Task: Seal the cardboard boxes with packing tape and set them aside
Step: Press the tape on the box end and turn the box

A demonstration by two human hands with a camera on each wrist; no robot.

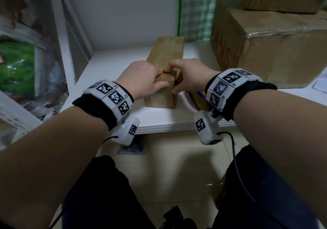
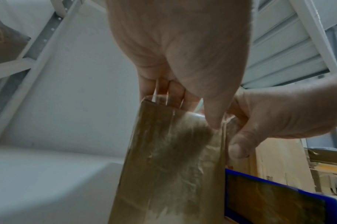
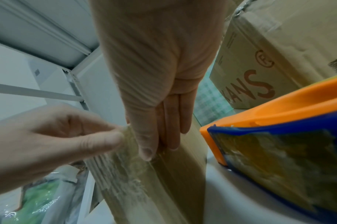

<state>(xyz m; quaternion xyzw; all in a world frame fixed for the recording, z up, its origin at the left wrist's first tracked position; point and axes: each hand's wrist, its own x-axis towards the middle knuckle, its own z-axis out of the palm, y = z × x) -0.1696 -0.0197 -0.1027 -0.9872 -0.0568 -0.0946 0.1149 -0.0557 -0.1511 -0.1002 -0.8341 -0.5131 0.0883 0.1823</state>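
A long, narrow cardboard box [image 1: 164, 57] [image 2: 164, 166] [image 3: 183, 181] lies on the white table [image 1: 115, 66], one end toward me. Clear packing tape [image 2: 183, 144] covers that near end, wrinkled at its upper right corner. My left hand [image 1: 161, 77] [image 2: 190, 109] grips the near end, fingers over the top and thumb pressing the tape on the end face. My right hand [image 1: 174, 80] [image 3: 160, 148] lies against the box's right side with straight fingers, its thumb on the taped edge beside the left fingers. An orange and blue tape dispenser [image 3: 279, 106] [image 2: 279, 204] sits just right of the box.
Two large cardboard boxes [image 1: 265, 51] [image 3: 279, 45] are stacked at the back right of the table. A white shelf frame [image 1: 65, 34] and a green plastic bag [image 1: 17, 69] stand at the left. The table's front edge [image 1: 168, 126] is close to my wrists.
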